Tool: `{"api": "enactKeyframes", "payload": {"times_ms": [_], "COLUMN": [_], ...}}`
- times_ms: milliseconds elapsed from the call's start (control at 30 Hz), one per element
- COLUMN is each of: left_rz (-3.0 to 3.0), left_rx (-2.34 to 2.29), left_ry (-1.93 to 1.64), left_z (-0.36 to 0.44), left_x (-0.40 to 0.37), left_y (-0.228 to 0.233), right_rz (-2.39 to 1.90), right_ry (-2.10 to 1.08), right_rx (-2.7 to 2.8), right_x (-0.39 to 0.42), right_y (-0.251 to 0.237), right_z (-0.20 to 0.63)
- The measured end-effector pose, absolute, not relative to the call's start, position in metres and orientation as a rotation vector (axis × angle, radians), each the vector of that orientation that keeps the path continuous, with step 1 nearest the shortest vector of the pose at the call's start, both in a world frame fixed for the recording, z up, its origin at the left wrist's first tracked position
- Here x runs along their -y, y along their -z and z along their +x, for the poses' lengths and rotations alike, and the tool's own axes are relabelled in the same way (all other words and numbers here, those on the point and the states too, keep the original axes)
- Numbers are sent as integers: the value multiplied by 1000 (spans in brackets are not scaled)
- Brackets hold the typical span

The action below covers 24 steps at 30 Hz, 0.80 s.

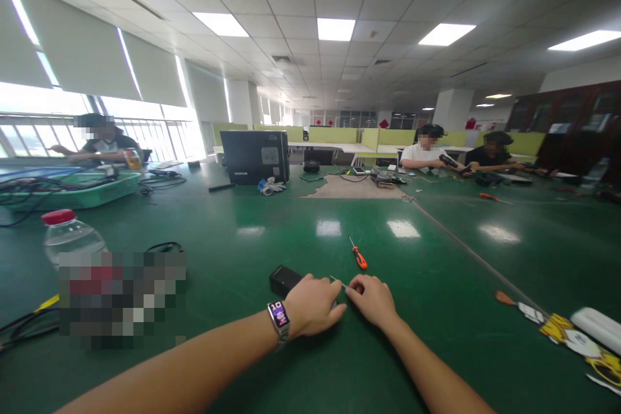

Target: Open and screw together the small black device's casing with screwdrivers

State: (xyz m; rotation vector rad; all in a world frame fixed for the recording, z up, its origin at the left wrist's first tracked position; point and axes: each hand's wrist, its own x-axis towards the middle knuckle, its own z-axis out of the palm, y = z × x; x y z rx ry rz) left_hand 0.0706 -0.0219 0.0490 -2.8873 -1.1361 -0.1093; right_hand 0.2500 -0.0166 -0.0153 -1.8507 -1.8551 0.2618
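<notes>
Both forearms reach in; left hand [313,305] and right hand [371,299], each grip pinched narrow, hold a thin rod [339,283]. Beyond them lie a black box [284,279] and screwdriver [358,254] (orange-handled) on the green worktop [291,226].

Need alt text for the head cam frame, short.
Two bare hands, left hand and right hand, meet on a green table, pinching a thin metal piece beside a small black box. An orange screwdriver lies just beyond.
</notes>
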Motion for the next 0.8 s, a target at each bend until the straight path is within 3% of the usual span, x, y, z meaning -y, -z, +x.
{"api": "enactKeyframes", "payload": {"times_ms": [567,800], "left_rz": [-2954,-2958], "left_rx": [1405,1197], "left_ry": [-11,62], "left_z": [71,74], "left_x": [5,42], "left_y": [-52,-44], "right_rz": [-1857,-1867], "right_ry": [-289,-285], "right_rx": [1852,1819], "right_x": [18,18], "right_y": [13,15], "right_z": [250,251]}}
